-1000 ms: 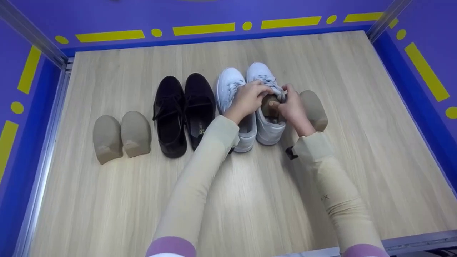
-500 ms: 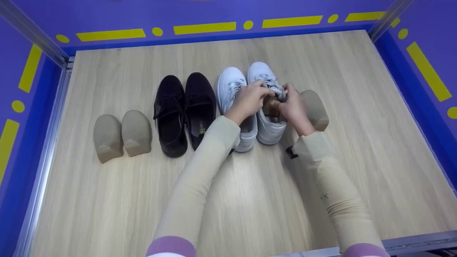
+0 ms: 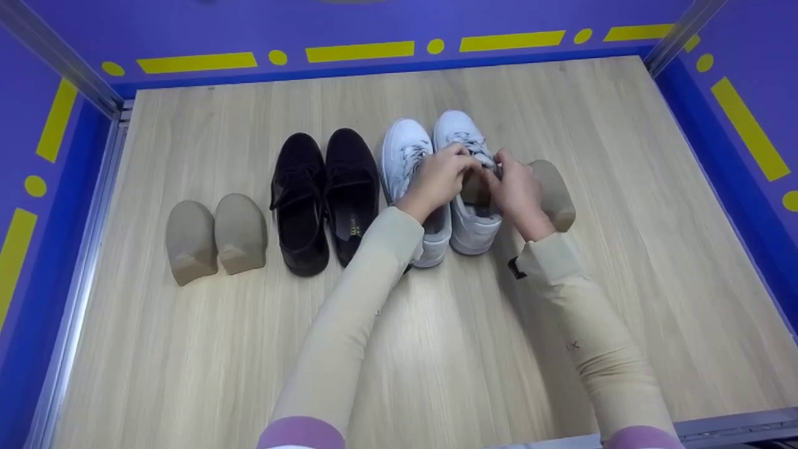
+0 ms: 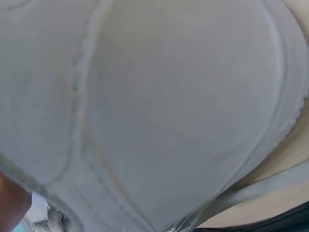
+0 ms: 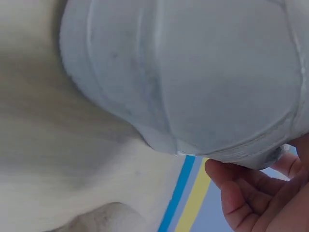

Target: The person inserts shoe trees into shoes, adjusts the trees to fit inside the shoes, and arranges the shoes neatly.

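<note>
Both hands are at the opening of the right-hand white sneaker [image 3: 474, 236], toe pointing away. My left hand [image 3: 436, 179] reaches over the other white sneaker [image 3: 404, 138] and pinches the tongue area below the laces. Along the opening's right side, my right hand [image 3: 519, 190] grips the collar, thumb toward the left fingertips. A brownish shoe form [image 3: 476, 191] sits inside this sneaker, partly hidden by the hands. White leather [image 4: 183, 96] fills the left wrist view, a finger [image 4: 12, 205] at its corner. In the right wrist view, curled fingers [image 5: 241, 193] meet the sneaker's [image 5: 217, 72] edge.
A beige shoe form [image 3: 550, 190] lies right of the sneakers, partly behind the right hand. Two black shoes [image 3: 299, 187] stand left of them, then two more beige forms [image 3: 240, 236]. Blue walls [image 3: 349, 25] enclose the wooden board [image 3: 206, 349] at back and sides.
The right thumb has shifted from over the form inside the sneaker up toward the left fingertips. The left hand stays nearly in place; the shoes have not moved.
</note>
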Demonstrator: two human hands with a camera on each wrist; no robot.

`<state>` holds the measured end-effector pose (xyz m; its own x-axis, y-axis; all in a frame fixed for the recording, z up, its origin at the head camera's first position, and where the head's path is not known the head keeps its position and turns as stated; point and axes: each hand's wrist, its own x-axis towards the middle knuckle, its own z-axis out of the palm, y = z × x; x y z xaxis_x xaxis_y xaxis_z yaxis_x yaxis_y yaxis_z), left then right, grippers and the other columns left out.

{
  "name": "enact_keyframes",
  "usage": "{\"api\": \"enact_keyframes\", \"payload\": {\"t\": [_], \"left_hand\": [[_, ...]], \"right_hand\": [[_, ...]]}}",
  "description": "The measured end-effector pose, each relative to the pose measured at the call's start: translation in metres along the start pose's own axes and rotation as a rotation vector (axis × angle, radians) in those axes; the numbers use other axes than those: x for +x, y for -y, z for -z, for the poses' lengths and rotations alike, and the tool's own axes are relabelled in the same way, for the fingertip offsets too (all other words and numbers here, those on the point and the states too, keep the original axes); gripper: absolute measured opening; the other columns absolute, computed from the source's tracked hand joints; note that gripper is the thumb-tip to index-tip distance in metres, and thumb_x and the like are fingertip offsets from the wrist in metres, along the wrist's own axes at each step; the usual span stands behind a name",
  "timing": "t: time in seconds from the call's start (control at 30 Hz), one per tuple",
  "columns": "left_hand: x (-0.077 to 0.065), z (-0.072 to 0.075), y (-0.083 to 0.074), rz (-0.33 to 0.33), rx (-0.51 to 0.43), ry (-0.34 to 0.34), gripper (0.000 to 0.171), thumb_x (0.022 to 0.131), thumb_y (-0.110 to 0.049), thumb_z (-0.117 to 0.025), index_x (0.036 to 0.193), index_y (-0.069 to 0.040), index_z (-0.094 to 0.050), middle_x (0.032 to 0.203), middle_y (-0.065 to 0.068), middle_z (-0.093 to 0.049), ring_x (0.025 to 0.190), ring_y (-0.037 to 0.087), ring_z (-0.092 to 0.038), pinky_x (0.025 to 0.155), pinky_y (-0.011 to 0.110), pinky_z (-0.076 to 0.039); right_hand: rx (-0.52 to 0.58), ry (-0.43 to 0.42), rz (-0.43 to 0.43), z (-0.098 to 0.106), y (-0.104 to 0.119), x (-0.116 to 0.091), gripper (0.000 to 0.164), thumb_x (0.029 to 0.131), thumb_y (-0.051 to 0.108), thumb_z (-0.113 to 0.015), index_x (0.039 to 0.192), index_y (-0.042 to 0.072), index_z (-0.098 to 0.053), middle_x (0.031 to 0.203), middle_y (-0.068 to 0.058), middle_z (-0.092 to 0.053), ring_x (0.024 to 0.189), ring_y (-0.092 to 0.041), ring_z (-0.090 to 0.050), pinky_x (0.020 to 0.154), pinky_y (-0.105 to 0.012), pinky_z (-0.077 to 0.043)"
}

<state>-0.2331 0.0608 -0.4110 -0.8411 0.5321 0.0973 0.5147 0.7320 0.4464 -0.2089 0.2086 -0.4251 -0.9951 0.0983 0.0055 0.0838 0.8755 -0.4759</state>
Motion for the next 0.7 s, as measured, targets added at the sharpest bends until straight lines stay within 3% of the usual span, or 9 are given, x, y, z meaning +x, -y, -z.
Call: {"api": "enact_keyframes", "payload": {"t": [0.3, 0.53, 0.7], "left_hand": [[0.0000, -0.0012, -0.0001, -0.001, -0.007, -0.002, 0.027, 0.087, -0.010, -0.049, 0.104, -0.023, -0.065, 0.106, -0.003, -0.056, 0.094, 0.012, -0.055, 0.081, 0.026, -0.044], [-0.0004, -0.0012, -0.0010, 0.003, -0.005, -0.006, 0.027, 0.087, -0.009, -0.050, 0.104, -0.022, -0.065, 0.106, -0.002, -0.056, 0.091, 0.013, -0.055, 0.080, 0.027, -0.044], [-0.0012, -0.0027, -0.0006, -0.036, 0.012, -0.074, 0.022, 0.085, -0.010, -0.052, 0.097, -0.021, -0.067, 0.100, -0.002, -0.058, 0.085, 0.014, -0.057, 0.074, 0.029, -0.045]], "right_hand": [[-0.058, 0.046, 0.080, 0.0070, -0.0004, -0.0017, 0.026, 0.084, 0.014, -0.045, 0.107, 0.003, -0.052, 0.092, -0.024, -0.061, 0.079, -0.039, -0.058, 0.064, -0.050, -0.042], [0.011, 0.056, 0.013, 0.0035, 0.0005, 0.0005, 0.032, 0.085, 0.028, -0.050, 0.105, 0.004, -0.050, 0.088, -0.017, -0.060, 0.072, -0.028, -0.054, 0.060, -0.040, -0.041], [0.138, 0.049, -0.041, -0.0014, 0.0000, 0.0045, 0.029, 0.085, 0.024, -0.054, 0.102, 0.002, -0.046, 0.086, -0.012, -0.053, 0.072, -0.023, -0.049, 0.058, -0.031, -0.037]]}}
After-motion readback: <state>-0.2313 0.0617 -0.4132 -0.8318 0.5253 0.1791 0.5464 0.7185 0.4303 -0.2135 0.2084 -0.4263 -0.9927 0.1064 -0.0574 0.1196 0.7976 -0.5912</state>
